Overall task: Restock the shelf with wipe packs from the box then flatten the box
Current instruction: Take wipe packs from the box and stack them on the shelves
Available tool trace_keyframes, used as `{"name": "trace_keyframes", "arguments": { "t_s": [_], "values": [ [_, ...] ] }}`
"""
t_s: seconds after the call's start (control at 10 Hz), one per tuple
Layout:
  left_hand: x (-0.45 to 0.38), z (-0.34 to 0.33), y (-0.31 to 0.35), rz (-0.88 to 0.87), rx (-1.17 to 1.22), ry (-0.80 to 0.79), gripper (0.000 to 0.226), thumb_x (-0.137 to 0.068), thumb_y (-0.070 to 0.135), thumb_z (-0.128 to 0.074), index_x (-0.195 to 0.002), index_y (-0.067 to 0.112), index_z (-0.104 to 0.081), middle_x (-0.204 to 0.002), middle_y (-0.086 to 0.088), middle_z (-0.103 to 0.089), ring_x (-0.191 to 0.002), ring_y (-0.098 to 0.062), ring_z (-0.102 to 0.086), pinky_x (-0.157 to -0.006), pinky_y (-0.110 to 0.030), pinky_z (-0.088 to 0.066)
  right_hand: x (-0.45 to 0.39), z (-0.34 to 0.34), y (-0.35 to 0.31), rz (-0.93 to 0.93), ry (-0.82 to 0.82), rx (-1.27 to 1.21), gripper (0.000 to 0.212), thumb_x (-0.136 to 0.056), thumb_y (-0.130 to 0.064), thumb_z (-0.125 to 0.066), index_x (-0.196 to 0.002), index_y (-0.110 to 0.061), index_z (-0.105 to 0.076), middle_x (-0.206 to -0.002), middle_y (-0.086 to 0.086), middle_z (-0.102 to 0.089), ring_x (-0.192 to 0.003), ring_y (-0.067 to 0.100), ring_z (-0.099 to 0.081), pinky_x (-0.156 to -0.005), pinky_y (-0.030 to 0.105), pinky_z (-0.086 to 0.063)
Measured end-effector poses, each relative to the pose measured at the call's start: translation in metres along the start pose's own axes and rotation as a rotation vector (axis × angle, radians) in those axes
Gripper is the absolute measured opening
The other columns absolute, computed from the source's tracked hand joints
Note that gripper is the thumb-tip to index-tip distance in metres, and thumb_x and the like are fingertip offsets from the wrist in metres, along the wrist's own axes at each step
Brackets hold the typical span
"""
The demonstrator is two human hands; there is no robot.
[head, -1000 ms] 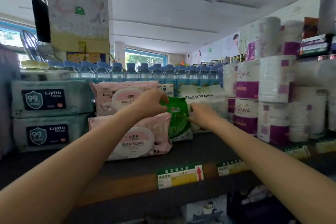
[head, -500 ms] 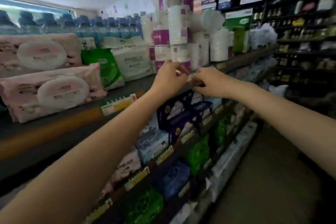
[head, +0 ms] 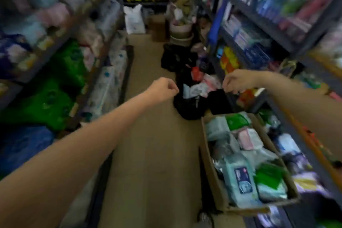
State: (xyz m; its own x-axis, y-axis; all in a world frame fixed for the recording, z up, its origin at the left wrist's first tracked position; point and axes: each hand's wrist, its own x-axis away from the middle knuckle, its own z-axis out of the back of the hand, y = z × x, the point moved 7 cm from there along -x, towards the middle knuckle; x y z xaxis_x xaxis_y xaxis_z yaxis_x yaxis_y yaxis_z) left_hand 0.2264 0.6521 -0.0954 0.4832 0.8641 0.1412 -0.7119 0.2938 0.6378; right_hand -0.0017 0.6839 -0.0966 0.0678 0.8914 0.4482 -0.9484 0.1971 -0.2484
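The view is blurred and looks down the aisle. An open cardboard box (head: 211,164) stands on the floor at the lower right, full of wipe packs: a pale blue pack (head: 240,181), green packs (head: 268,176) and a pink-and-white pack (head: 249,139). My left hand (head: 162,89) hangs in mid-air over the aisle, fingers curled, nothing in it. My right hand (head: 238,81) is held out above and beyond the box's far end, fingers curled downward and empty. The shelf (head: 103,55) of wipe packs runs along the left.
Black bags (head: 187,105) with loose goods lie on the floor beyond the box. A white sack (head: 134,18) and a brown carton (head: 158,26) stand at the aisle's far end. Stocked shelves (head: 259,29) line the right side. Tan floor (head: 148,153) runs between.
My head has swung right and down, from the top shelf to the aisle floor and the box. Both hands left the shelf and now hang empty in mid-air.
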Motion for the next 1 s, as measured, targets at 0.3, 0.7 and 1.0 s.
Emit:
{"name": "trace_keyframes", "arguments": {
  "t_s": [0.3,0.7,1.0],
  "values": [
    [-0.065,-0.257,0.025,0.088,-0.073,-0.518,0.027,-0.093,0.007,-0.048,-0.112,-0.002,-0.064,-0.121,-0.018,-0.062,-0.116,-0.03,-0.056,-0.094,-0.031,-0.04,-0.025,-0.158,0.192,-0.114,-0.435,-0.056,0.047,-0.085,-0.032,-0.065,-0.124,-0.008,-0.054,-0.123,0.007,-0.057,-0.107,0.024,-0.056,-0.089,0.035,-0.047],
    [-0.052,-0.387,-0.034,0.598,0.186,-0.639,0.009,-0.083,0.005,-0.061,-0.091,0.0,-0.06,-0.068,-0.004,-0.067,-0.058,0.003,-0.062,-0.044,0.0,-0.039,-0.081,-0.318,0.18,0.274,-0.563,0.093,0.073,-0.063,-0.045,-0.08,-0.123,-0.012,-0.053,-0.122,0.008,-0.059,-0.105,0.024,-0.057,-0.091,0.034,-0.049],
    [-0.058,-0.385,-0.058,0.663,0.205,-0.558,0.011,-0.09,0.005,-0.053,-0.08,0.008,-0.058,-0.077,-0.006,-0.058,-0.072,-0.015,-0.057,-0.068,-0.015,-0.052,-0.08,-0.346,0.18,0.23,-0.771,0.286,0.13,-0.041,-0.05,-0.088,-0.145,-0.026,-0.014,-0.144,0.01,-0.039,-0.127,0.03,-0.043,-0.102,0.044,-0.043]
  ]
}}
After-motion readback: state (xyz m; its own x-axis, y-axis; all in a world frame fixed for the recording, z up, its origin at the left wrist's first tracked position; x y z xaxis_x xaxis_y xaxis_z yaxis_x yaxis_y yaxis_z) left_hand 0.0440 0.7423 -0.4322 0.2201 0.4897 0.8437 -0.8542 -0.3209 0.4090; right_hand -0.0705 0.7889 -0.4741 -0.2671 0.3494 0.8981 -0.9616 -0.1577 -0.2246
